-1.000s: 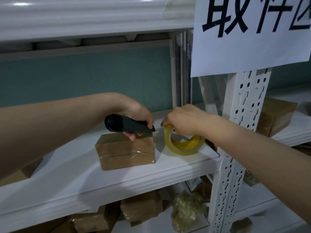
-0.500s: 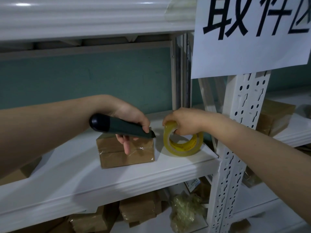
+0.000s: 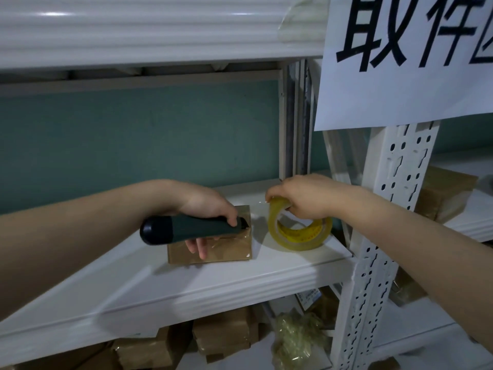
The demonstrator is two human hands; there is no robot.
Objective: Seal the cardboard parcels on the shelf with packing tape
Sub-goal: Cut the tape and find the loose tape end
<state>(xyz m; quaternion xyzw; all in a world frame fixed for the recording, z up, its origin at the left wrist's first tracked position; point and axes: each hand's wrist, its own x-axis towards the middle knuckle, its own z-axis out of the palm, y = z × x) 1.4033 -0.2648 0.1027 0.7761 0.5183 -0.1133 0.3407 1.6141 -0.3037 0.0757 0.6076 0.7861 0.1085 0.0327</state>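
Cardboard parcel (image 3: 229,251), small and brown, in the head view near the middle of the white shelf (image 3: 186,287), just left of the roll of tape (image 3: 296,237). Already covered with shiny clear tape on the front and at the right edge. Probably light and rather stiff, but smooth and a bit slippery where taped. Likely to slide on the painted shelf if pushed from one side. Best held from above, pressing flat on the top, or taken across the two short sides.

Left hand (image 3: 205,206) closed around the dark green knife (image 3: 186,229), lying over the top of the parcel, one finger hanging down on the front face. Tip of the knife at the top right edge, toward the roll; blade too small to make out. Right hand (image 3: 306,202) gripping the roll at its top, fingers curled through the hole, roll tilted on its edge on the shelf. Between roll and parcel a faint shine, maybe a stretched strip; cannot tell for sure. Judged as the cutting step.

More brown parcels (image 3: 221,335) below, another parcel (image 3: 448,193) behind the white post (image 3: 386,209), a paper sign (image 3: 400,76) above.
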